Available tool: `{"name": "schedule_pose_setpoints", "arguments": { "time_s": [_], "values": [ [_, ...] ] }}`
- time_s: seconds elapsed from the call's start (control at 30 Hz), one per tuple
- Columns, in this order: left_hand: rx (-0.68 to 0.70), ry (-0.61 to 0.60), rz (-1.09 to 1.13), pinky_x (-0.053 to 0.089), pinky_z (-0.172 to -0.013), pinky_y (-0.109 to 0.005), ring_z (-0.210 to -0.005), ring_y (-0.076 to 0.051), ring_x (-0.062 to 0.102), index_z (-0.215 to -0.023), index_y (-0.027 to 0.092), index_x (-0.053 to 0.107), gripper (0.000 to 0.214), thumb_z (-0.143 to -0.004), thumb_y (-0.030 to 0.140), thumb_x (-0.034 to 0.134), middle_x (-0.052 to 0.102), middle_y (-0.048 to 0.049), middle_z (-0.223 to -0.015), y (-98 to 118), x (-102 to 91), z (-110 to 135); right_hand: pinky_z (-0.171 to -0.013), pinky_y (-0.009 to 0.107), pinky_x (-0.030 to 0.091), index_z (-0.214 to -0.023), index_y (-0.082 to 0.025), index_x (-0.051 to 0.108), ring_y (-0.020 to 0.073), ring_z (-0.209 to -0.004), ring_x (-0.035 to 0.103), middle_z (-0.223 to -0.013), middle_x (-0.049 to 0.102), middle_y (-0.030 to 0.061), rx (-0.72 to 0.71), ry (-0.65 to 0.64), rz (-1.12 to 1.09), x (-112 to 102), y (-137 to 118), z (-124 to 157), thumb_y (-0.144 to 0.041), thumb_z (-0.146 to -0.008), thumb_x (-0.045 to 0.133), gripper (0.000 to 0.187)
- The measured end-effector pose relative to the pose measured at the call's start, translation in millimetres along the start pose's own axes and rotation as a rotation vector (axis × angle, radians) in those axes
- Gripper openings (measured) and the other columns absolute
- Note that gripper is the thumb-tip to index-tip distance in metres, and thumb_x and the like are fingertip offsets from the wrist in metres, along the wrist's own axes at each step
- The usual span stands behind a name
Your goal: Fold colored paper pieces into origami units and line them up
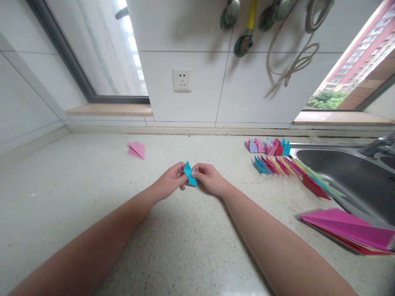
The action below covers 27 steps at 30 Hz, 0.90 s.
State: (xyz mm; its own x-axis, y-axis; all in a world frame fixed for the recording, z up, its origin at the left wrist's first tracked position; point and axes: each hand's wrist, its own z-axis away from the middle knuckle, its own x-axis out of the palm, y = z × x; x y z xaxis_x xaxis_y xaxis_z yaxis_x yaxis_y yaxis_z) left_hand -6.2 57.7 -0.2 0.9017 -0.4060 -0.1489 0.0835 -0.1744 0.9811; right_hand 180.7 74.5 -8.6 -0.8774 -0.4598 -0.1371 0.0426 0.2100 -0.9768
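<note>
A small folded piece of blue paper (190, 176), pointed at its top and bottom, is held between my two hands above the countertop. My left hand (171, 179) pinches its left side with thumb and fingers. From the other side my right hand (209, 177) grips the right edge, thumb on the near face and fingers curled. The fingertips cover parts of the folds. Off to the left, a pink folded paper (136, 150) lies flat on the counter, apart from both hands.
At right stand a row of small folded paper pieces (268, 146) and a row of colourful folded papers (277, 165). Nearer lies a stack of larger folded sheets (345, 230), magenta on top. They border the steel sink (348, 168). A tiled wall with a socket (182, 80) rises behind the speckled countertop (173, 246).
</note>
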Motion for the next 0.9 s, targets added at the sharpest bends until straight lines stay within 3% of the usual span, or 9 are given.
{"name": "schedule_pose_setpoints", "arguments": {
  "time_s": [0.23,0.43,0.63,0.9],
  "values": [
    [-0.028,-0.003,0.02,0.052,-0.062,-0.027,-0.063,-0.014,0.067,-0.083,0.019,0.045,0.018,-0.087,0.029,0.06,0.061,0.002,-0.071,0.2,-3.9,3.9,-0.064,0.027,0.039,-0.081,-0.017,0.059,0.0134,-0.065,0.05,-0.07,0.058,0.0002,0.021,-0.019,-0.017,0.2,0.7,-0.7,-0.041,-0.081,0.065,0.025],
    [-0.015,0.034,0.006,0.051,-0.06,-0.027,-0.059,-0.015,0.068,-0.079,0.019,0.045,0.013,-0.084,0.019,0.057,0.064,0.0021,-0.064,0.7,-3.4,5.4,-0.063,0.026,0.038,-0.083,-0.017,0.059,0.0132,-0.066,0.051,-0.072,0.059,0.0008,0.014,-0.048,-0.003,-0.7,2.8,-1.2,-0.043,-0.084,0.063,0.026],
    [-0.046,0.059,0.073,0.052,-0.056,-0.026,-0.058,-0.015,0.067,-0.084,0.017,0.049,0.021,-0.086,0.033,0.063,0.066,-0.0009,-0.07,-1.4,-1.0,1.7,-0.061,0.026,0.036,-0.082,-0.017,0.057,0.0126,-0.063,0.049,-0.069,0.058,-0.0005,0.03,-0.03,-0.05,0.1,4.6,-2.8,-0.045,-0.083,0.064,0.029],
    [-0.037,0.027,0.062,0.052,-0.055,-0.027,-0.055,-0.014,0.065,-0.086,0.017,0.052,0.028,-0.093,0.044,0.053,0.067,-0.0031,-0.07,-2.3,-2.3,3.7,-0.064,0.028,0.039,-0.081,-0.018,0.055,0.0128,-0.064,0.05,-0.07,0.057,-0.0012,0.011,-0.005,-0.099,1.6,2.1,-3.9,-0.044,-0.081,0.065,0.028]
  ]
}}
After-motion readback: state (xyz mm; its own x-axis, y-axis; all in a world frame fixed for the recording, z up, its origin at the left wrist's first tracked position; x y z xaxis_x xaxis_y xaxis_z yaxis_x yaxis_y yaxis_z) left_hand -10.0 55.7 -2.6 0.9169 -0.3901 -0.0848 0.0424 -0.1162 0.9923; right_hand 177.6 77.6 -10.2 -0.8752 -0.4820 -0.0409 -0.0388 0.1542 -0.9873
